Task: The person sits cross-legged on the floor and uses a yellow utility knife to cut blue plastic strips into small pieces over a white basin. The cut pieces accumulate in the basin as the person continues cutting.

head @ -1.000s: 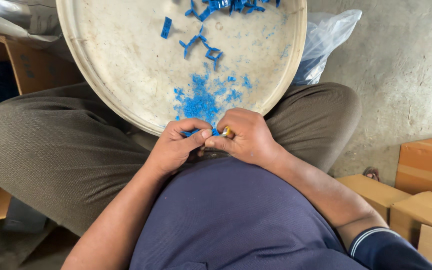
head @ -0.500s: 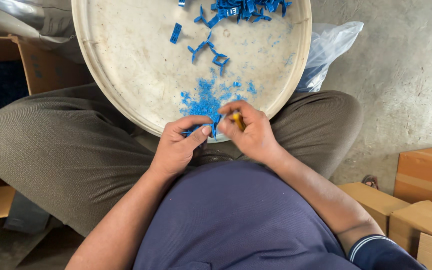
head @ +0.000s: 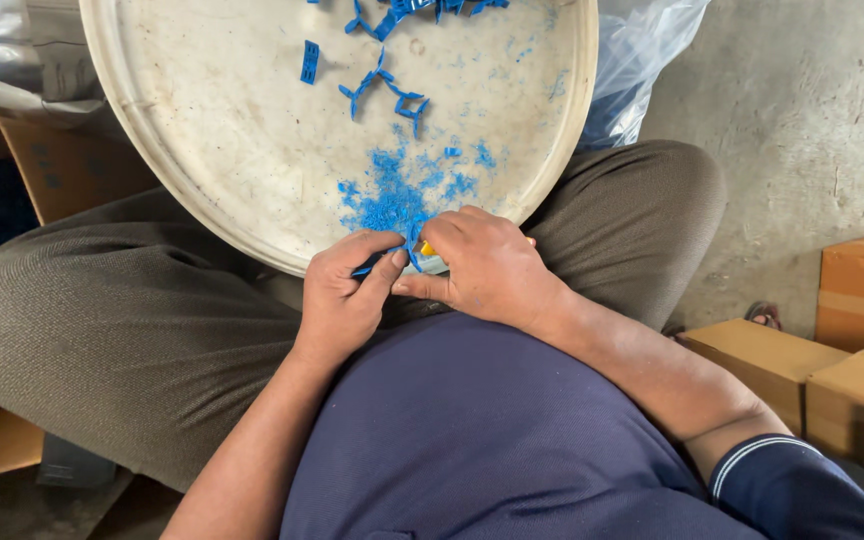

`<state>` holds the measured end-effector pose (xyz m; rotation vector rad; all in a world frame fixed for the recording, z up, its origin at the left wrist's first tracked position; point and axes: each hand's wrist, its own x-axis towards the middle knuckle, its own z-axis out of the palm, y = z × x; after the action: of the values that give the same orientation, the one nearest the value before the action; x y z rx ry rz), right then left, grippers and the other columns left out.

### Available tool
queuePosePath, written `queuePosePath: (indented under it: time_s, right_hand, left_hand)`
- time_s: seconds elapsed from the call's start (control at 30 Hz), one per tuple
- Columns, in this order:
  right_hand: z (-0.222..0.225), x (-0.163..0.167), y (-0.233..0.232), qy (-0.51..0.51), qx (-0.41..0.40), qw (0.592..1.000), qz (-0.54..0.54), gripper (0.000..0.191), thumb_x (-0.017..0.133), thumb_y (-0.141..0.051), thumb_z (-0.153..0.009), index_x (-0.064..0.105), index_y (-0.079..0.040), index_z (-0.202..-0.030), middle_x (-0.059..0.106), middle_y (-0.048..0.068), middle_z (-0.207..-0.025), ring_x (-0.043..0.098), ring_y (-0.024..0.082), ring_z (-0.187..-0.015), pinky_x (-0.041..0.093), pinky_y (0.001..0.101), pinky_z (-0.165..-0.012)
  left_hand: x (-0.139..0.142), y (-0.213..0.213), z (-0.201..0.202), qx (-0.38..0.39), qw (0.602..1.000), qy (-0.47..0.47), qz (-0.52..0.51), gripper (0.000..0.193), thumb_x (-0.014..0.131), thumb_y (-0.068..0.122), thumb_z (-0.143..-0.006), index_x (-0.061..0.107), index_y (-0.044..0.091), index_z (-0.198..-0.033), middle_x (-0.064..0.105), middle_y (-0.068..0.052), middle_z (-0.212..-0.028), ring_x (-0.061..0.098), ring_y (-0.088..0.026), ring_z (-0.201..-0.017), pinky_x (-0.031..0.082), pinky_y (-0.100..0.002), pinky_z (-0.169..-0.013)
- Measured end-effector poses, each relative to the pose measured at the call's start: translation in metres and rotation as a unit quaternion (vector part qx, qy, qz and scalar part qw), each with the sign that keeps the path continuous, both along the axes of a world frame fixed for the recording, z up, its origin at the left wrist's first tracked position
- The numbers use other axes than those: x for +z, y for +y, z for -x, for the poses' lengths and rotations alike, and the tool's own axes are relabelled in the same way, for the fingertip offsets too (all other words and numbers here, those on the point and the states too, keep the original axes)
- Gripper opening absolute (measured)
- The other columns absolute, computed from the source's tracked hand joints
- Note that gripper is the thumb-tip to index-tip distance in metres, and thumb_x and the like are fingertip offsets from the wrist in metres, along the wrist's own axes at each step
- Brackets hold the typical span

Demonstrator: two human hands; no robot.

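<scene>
Two hands meet at the near rim of a scuffed round white tray (head: 202, 150): left hand (head: 347, 300) pinches a small blue plastic piece (head: 384, 262); right hand (head: 487, 265) curls closed around a yellow-tipped tool (head: 428, 249).

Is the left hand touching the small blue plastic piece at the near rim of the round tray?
Touching. The head view shows the left hand pinching the blue piece between thumb and forefinger, with no gap, beside the right hand.

Soft, even daylight, no glare; sharp focus throughout, faint shadows under the round tray (head: 142, 150), slight wide-angle stretching at the edges.
</scene>
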<state>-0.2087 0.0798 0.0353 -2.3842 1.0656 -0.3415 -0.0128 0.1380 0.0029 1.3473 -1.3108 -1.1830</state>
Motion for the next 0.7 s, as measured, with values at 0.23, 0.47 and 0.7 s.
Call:
queuePosePath:
  time_s: [0.23, 0.47, 0.7]
  right_hand:
    - [-0.0020, 0.0018, -0.0008, 0.008, 0.011, 1.000, -0.027, 0.053, 0.070, -0.058, -0.088, 0.064, -0.005, -0.085, 0.065, 0.012, -0.079, 0.066, 0.036, -0.081, 0.052, 0.0481, -0.071]
    - [-0.0028, 0.0035, -0.0015, 0.082, 0.023, 0.993, -0.082, 0.053, 0.069, -0.059, -0.088, 0.063, -0.008, -0.074, 0.065, 0.011, -0.072, 0.066, 0.035, -0.076, 0.050, 0.0505, -0.067]
    - [-0.0023, 0.0056, -0.0009, -0.041, -0.020, 0.998, 0.045, 0.047, 0.076, -0.052, -0.085, 0.068, -0.007, -0.095, 0.066, 0.008, -0.087, 0.063, 0.033, -0.084, 0.052, 0.0450, -0.072]
  left_hand:
    - [-0.0009, 0.0006, -0.0014, -0.013, 0.999, 0.026, -0.019, 0.012, 0.071, 0.008, -0.095, 0.072, 0.001, -0.105, 0.071, -0.008, -0.089, 0.064, -0.015, -0.077, 0.050, -0.028, -0.070]
    - [0.0010, 0.0002, -0.0011, -0.007, 1.000, 0.009, 0.010, 0.011, 0.071, 0.008, -0.095, 0.072, 0.001, -0.103, 0.072, -0.009, -0.089, 0.065, -0.016, -0.077, 0.051, -0.028, -0.071]
    - [0.0063, -0.0017, 0.0000, 0.035, 0.999, -0.021, 0.025, 0.010, 0.071, 0.007, -0.094, 0.071, 0.001, -0.102, 0.070, -0.010, -0.085, 0.064, -0.017, -0.073, 0.050, -0.029, -0.069]
